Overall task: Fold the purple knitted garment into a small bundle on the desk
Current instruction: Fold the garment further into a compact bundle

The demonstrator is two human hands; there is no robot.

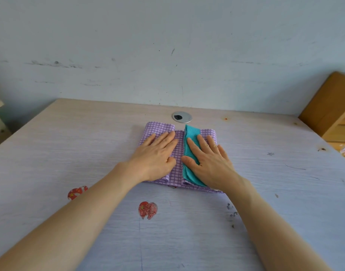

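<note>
Your left hand (155, 153) lies flat, fingers straight, pressing the left folded flap of the purple checked garment (178, 151), and your right hand (208, 159) lies just as flat on the teal ribbed band (189, 153) over its right flap. You have the garment on the pale tabletop (70, 149), just in front of a round metal cable grommet (181, 116); two red heart stickers (147, 210) sit nearer you

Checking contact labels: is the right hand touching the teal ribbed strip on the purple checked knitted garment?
Touching. The head view shows the right hand lying flat, fingers straight, on the teal ribbed strip of the purple checked knitted garment.
</note>
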